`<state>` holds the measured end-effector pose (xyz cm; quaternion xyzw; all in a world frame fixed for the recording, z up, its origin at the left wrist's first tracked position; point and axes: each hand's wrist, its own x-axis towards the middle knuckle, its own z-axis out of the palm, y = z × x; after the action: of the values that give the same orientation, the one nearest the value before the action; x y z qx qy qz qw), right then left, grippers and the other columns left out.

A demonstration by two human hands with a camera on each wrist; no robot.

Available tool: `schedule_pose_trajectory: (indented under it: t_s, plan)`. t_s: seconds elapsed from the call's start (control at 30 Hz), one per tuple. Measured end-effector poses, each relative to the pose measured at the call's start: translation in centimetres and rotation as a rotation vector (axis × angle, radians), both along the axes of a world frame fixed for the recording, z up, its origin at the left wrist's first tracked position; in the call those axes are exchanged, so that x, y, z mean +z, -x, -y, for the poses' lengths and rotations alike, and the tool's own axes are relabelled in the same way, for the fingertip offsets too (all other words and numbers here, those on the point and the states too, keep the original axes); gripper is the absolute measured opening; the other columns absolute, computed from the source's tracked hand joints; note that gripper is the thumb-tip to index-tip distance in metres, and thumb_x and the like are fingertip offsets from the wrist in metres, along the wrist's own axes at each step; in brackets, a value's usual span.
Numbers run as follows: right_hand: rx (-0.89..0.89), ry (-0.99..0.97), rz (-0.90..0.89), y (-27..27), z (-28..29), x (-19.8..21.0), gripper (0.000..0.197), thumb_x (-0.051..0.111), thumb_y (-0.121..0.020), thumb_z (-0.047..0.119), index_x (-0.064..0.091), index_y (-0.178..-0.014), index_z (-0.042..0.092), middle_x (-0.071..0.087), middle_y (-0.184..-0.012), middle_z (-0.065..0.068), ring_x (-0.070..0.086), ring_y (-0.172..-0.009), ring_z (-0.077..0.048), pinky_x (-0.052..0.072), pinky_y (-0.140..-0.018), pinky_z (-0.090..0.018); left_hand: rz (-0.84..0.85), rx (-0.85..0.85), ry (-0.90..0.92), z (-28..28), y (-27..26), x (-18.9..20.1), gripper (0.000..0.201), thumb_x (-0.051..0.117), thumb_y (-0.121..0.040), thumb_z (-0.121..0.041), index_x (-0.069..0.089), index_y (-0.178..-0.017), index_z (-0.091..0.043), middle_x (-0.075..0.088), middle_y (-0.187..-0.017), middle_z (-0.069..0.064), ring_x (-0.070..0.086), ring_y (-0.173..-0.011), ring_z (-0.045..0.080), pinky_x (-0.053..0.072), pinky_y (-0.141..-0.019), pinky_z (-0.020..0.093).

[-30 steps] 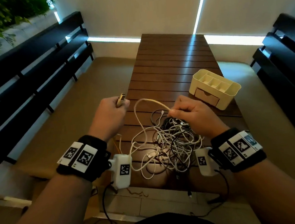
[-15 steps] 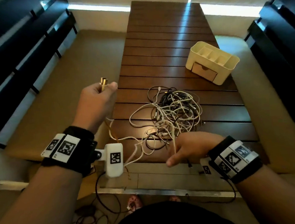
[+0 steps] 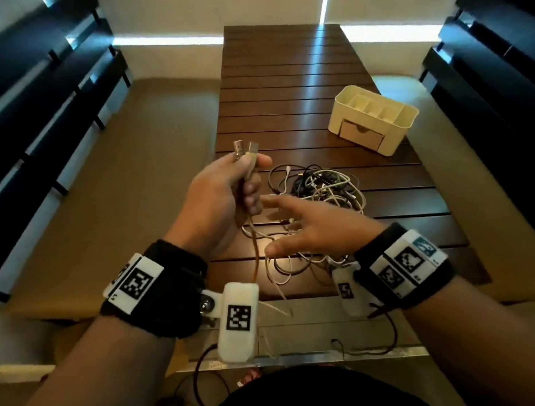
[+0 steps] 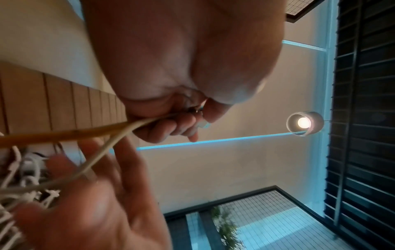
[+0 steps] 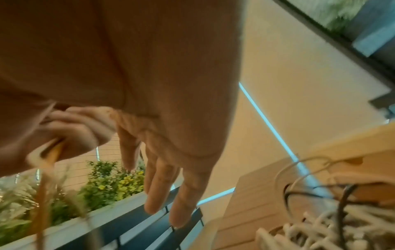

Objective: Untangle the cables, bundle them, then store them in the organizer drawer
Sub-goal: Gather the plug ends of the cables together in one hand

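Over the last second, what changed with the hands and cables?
The left hand went from gripping one plug to gripping two plug ends, their cable hanging below. The right hand let go of the strand it was pulling toward the near edge and now hovers open beside the left, over the tangle. The tangle remains on the table; the organizer is unmoved, drawer shut.

The scene is dim and warm. Cool light strips (image 3: 167, 41) along the far wall throw glare streaks down the bench (image 3: 310, 71). A round lamp (image 4: 304, 122) blooms white. The right hand (image 3: 319, 227) smears with motion; frame edges bow.
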<state>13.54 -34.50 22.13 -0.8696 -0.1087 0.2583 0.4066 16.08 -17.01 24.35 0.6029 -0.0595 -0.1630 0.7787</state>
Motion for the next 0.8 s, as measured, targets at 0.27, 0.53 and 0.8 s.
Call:
schedule_pose_trajectory:
  t_s: [0.27,0.53,0.8]
  plan:
    - [0.02,-0.422,-0.233,0.7,-3.7,-1.7,0.019,0.045,-0.104,0.02,0.059,-0.105,0.007,0.072,-0.102,-0.01,0.07,-0.1,-0.027,0.058,-0.088,-0.043,0.0,0.022,0.059,-1.4,-0.3,-0.2,0.024,0.032,-0.109,-0.02,0.051,-0.098,-0.01,0.043,-0.065,0.001,0.042,-0.054,0.012,0.041,-0.054,0.027]
    - [-0.174,-0.4,-0.072,-0.2,-2.8,-4.0,0.028,0.058,-0.098,0.021,0.062,-0.12,0.004,0.069,-0.12,-0.011,0.065,-0.113,-0.023,0.056,-0.092,-0.033,-0.075,0.086,0.059,-4.0,-0.3,-2.4,0.024,0.032,-0.109,-0.022,0.051,-0.109,-0.008,0.039,-0.065,-0.001,0.042,-0.054,0.012,0.041,-0.057,0.029]
    - [-0.356,0.152,-0.11,-1.5,-0.2,-9.3,0.015,0.057,-0.099,0.026,0.067,-0.1,0.015,0.068,-0.084,0.004,0.061,-0.07,-0.007,0.046,-0.059,-0.019,-0.184,0.093,0.06,-5.4,-0.4,-4.3,0.051,0.025,-0.109,-0.035,0.059,-0.12,0.002,0.035,-0.066,-0.001,0.035,-0.056,0.011,0.032,-0.059,0.028]
